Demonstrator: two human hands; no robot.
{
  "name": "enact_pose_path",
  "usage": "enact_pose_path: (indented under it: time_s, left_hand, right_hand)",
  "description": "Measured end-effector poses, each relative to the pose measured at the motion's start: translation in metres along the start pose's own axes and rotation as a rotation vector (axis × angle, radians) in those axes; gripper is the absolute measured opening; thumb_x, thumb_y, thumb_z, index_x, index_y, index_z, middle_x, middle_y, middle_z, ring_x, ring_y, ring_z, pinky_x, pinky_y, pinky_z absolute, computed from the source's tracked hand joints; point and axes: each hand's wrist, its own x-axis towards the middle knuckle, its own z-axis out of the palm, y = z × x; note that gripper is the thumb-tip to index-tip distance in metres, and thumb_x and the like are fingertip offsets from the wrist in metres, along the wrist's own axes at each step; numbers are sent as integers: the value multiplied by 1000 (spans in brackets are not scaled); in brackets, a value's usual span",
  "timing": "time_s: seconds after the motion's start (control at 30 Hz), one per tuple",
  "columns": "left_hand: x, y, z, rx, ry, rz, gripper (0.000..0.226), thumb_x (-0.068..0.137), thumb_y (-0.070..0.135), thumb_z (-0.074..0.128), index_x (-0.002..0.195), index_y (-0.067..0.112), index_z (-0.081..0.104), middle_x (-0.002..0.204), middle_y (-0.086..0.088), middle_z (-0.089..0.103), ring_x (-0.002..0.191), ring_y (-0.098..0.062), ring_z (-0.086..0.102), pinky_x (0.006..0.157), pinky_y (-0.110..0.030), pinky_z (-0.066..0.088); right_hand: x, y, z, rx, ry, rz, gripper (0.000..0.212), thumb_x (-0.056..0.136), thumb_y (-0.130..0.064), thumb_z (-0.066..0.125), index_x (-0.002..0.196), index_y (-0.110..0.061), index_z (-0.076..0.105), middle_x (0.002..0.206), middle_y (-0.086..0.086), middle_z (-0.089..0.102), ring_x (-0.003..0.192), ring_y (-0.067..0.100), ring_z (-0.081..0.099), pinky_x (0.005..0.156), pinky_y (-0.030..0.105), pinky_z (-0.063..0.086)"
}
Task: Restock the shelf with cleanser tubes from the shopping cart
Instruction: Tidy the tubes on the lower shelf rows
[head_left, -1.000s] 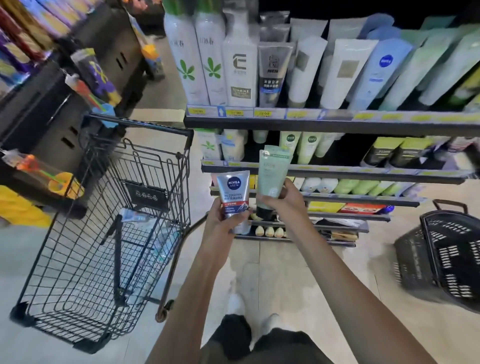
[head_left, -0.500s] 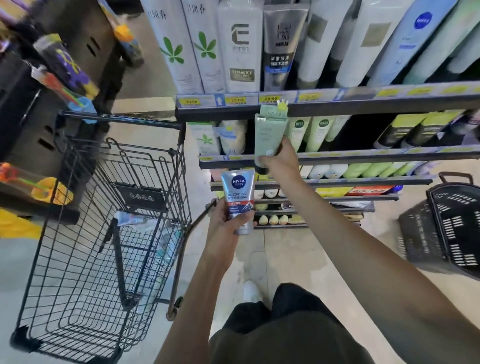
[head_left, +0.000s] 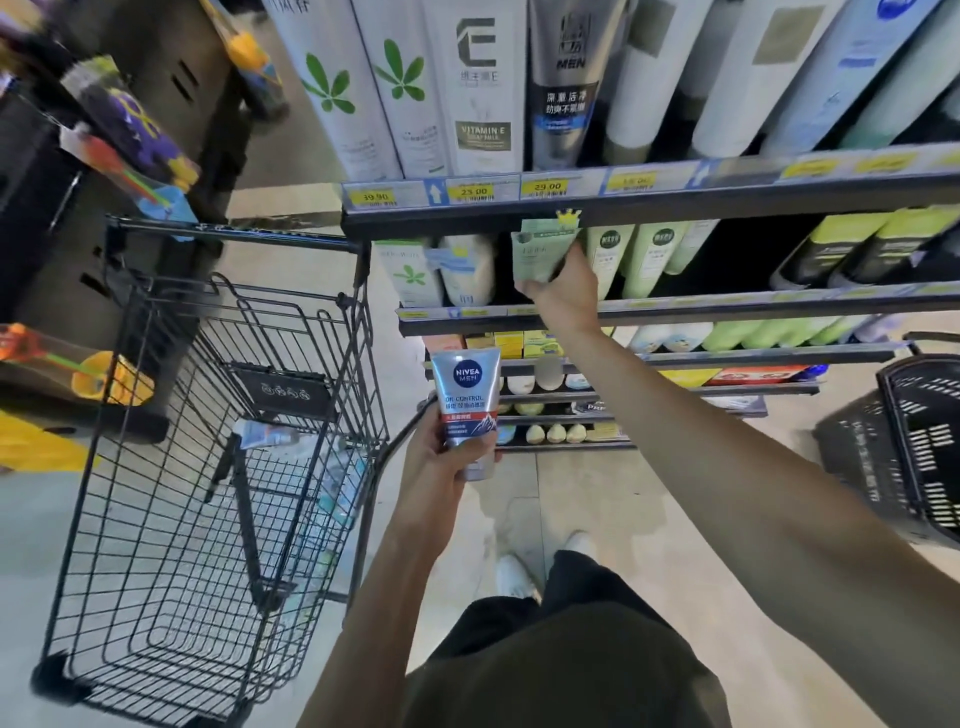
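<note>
My right hand (head_left: 563, 293) grips a pale green cleanser tube (head_left: 540, 252) and holds it upright inside the second shelf (head_left: 727, 306), in a gap between a white tube and a row of green-white tubes. My left hand (head_left: 447, 457) holds a silver-blue Nivea Men tube (head_left: 466, 400) upright in front of the lower shelves. The black wire shopping cart (head_left: 208, 467) stands to the left, with a few pale tubes (head_left: 332, 483) lying in it.
The top shelf (head_left: 623, 208) carries tall white bottles and tubes above yellow price tags. A black plastic basket (head_left: 914, 441) sits on the floor at right. A dark display rack with colourful items (head_left: 130, 135) stands at left. My shoes (head_left: 519, 571) are on the tile floor below.
My right hand has carried the green tube up and forward, from in front of the lower shelves into the second shelf. My left hand stays put with the Nivea tube.
</note>
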Motion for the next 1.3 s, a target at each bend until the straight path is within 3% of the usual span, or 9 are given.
enact_pose_path:
  time_s: [0.23, 0.53, 0.77, 0.93, 1.1, 1.2, 1.3]
  left_hand:
    - [4, 0, 2, 13, 25, 1, 63, 75, 3, 78, 134, 11, 59, 120, -11, 70, 106, -23, 66, 105, -57, 47]
    - [9, 2, 6, 57, 35, 7, 64, 75, 7, 79, 135, 12, 59, 128, -16, 67, 112, -24, 65, 94, -40, 49]
    - [11, 4, 9, 100, 27, 44, 58, 77, 6, 79, 132, 14, 62, 124, -11, 71, 114, -25, 66, 104, -47, 49]
    - [14, 10, 19, 156, 37, 73, 54, 77, 9, 80, 128, 19, 64, 123, -8, 72, 120, -32, 65, 109, -55, 46]
    - [21, 14, 39, 182, 13, 98, 56, 78, 6, 81, 129, 18, 63, 121, -9, 73, 118, -32, 66, 107, -54, 47]
    - [23, 13, 59, 191, -4, 102, 55, 82, -6, 77, 129, 20, 61, 119, -3, 74, 111, -22, 68, 104, -50, 50]
    - [23, 9, 83, 199, -36, 101, 55, 83, -7, 77, 124, 25, 60, 119, 0, 74, 113, -22, 69, 99, -42, 54]
  right_hand:
    - [12, 17, 7, -144, -41, 5, 60, 78, -8, 85, 128, -11, 52, 126, 9, 67, 120, 28, 62, 90, 29, 50]
    - [19, 19, 9, -245, -35, 1, 56, 80, -15, 85, 124, -9, 52, 126, 12, 67, 119, 32, 63, 94, 40, 55]
    - [11, 23, 1, -261, -35, -12, 50, 84, -10, 80, 127, -7, 56, 126, 12, 69, 118, 30, 65, 90, 36, 56]
    - [-26, 24, -29, -357, -44, -81, 57, 96, -24, 71, 147, -10, 50, 145, 9, 60, 131, 26, 57, 106, 35, 46]
    - [-81, 35, -79, -593, -56, -166, 48, 103, -40, 59, 146, -18, 51, 147, 4, 56, 129, 26, 56, 99, 42, 51]
    - [-107, 47, -114, -674, -19, -220, 47, 104, -41, 56, 145, -16, 54, 142, 7, 58, 131, 27, 53, 103, 42, 50]
    - [-127, 58, -147, -686, 41, -246, 46, 104, -39, 57, 141, -13, 58, 139, 9, 61, 132, 30, 54, 109, 45, 47]
